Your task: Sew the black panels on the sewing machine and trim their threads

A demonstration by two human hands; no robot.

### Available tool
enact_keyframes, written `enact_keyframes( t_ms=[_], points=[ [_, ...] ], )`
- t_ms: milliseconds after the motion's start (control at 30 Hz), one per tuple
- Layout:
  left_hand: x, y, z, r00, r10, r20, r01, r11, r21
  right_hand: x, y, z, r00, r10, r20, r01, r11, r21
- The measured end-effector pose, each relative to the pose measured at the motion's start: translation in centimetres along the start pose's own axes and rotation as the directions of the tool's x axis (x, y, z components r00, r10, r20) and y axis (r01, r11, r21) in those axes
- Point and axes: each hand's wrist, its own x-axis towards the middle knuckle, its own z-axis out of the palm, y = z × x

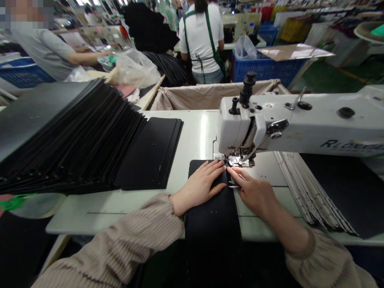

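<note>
Left hand lies open on the black panel, I figure from afar to hold it flat on the worktop by the sewing machine, while my right hand curls round what look like snips, probably so they're handy.

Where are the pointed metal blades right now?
In the head view, right of centre, the blades poke left from under the right hand, at the right edge of the black panel, near the sewing machine.
</note>
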Motion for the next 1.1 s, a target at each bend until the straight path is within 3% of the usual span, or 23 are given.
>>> enact_keyframes(
  t_ms=[1100],
  points=[
    [0.12,-0.31,-0.36,0.999,0.032,0.006,-0.032,0.999,-0.040,0.16,0.07,0.26,0.999,-0.032,0.044,0.033,0.999,-0.032]
  ],
)
